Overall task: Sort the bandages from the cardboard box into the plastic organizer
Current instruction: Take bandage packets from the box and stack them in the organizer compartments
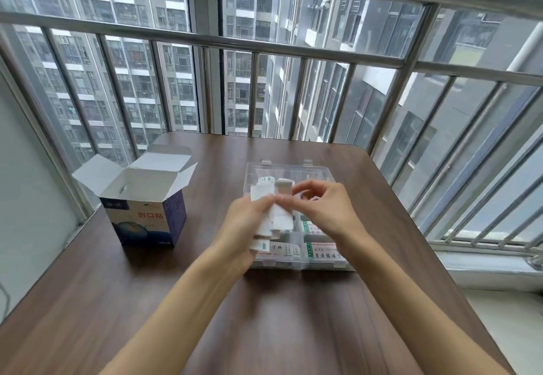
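We are looking down on a dark brown wooden table (182, 301) with rounded far corners, set against a metal railing (205, 40) of horizontal bars and upright posts. Past the railing rise grey apartment towers (123, 86) with rows of windows. A pale wall (26, 168) borders the table on the left, and a light sill (487, 268) runs along the right side.

At the left of the table stands the cardboard box (147, 216), upright, its white flaps folded open; its front is white and blue with red characters, its side purple. We cannot see what lies inside it.

Well to the right of it lies the clear plastic organizer (320, 171), open, divided into compartments. The near compartments hold flat white packets (320, 249) printed with green edges and red characters.

Above the organizer, the left hand (246, 227) grips a bunch of bandages (273, 213), its fingers curled round them. The bandages are white paper-wrapped strips, some with green print, fanned upward and also hanging below the palm. The right hand (323, 210) meets the bunch from the right, its thumb and forefinger pinching the edge of one strip near the top of the stack, the other fingers curled loosely. Both bare forearms reach in from the near edge.
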Action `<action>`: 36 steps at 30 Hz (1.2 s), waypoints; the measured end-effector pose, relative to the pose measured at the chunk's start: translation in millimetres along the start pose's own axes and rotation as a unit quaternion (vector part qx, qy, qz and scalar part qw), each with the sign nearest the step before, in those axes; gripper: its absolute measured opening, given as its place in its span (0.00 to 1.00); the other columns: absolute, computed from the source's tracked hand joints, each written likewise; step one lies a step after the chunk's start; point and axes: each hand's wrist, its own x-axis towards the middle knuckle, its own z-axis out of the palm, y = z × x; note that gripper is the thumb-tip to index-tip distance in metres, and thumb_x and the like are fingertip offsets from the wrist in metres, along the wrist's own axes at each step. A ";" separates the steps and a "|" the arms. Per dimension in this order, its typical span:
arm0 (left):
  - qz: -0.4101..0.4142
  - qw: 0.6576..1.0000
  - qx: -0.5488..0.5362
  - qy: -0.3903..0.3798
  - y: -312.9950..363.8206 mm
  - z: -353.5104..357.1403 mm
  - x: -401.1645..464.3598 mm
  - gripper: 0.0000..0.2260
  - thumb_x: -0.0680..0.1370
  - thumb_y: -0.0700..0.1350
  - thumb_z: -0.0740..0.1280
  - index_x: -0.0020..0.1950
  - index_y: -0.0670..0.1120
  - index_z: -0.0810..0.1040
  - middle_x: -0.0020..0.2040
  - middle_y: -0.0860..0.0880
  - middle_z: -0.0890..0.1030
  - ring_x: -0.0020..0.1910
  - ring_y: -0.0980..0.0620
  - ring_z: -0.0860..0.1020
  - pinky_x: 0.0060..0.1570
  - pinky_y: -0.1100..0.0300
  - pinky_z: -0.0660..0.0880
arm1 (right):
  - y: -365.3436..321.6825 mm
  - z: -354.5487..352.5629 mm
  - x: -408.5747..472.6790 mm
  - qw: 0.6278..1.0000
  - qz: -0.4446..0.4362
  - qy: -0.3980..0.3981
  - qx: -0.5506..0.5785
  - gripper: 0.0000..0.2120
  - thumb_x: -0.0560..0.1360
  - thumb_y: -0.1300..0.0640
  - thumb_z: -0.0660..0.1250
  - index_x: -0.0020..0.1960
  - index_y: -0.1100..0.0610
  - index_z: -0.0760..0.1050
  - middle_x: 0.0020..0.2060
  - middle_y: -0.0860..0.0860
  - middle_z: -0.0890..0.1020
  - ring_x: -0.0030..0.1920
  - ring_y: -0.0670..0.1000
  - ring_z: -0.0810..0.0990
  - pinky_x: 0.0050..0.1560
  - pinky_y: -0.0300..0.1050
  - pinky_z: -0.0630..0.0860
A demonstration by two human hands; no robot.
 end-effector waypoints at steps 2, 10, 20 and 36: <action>0.020 0.999 0.019 0.032 -7.9 2.0 2.4 0.11 0.78 0.43 0.66 0.54 0.36 0.79 0.40 0.40 0.82 0.35 0.46 0.79 0.32 0.58 0.72 | 7.5 -0.9 0.3 0.999 0.040 0.016 0.008 0.19 0.65 0.49 0.78 0.49 0.58 0.77 0.39 0.51 0.78 0.36 0.45 0.74 0.34 0.35 0.70; 0.008 1.000 0.021 -0.018 -9.6 15.0 3.2 0.12 0.80 0.38 0.56 0.53 0.36 0.78 0.46 0.37 0.82 0.40 0.44 0.80 0.36 0.56 0.76 | 15.9 -6.0 0.9 0.990 0.031 0.071 0.115 0.08 0.68 0.62 0.76 0.46 0.60 0.82 0.39 0.54 0.84 0.24 0.38 0.75 0.26 0.30 0.69; 0.061 0.996 0.071 -0.012 -8.6 8.1 10.0 0.03 0.74 0.39 0.70 0.45 0.40 0.82 0.43 0.40 0.85 0.41 0.43 0.82 0.45 0.51 0.78 | 20.7 -17.6 10.7 0.981 0.059 -0.028 0.184 0.04 0.70 0.63 0.73 0.44 0.62 0.82 0.34 0.52 0.84 0.27 0.43 0.75 0.31 0.33 0.75; 0.026 0.999 0.028 -0.036 -9.7 6.5 6.4 0.07 0.76 0.43 0.69 0.47 0.40 0.82 0.41 0.41 0.84 0.37 0.47 0.82 0.40 0.53 0.79 | 25.6 -27.4 11.8 0.989 0.048 -0.103 0.090 0.05 0.70 0.60 0.74 0.44 0.60 0.82 0.33 0.52 0.84 0.28 0.44 0.76 0.30 0.33 0.74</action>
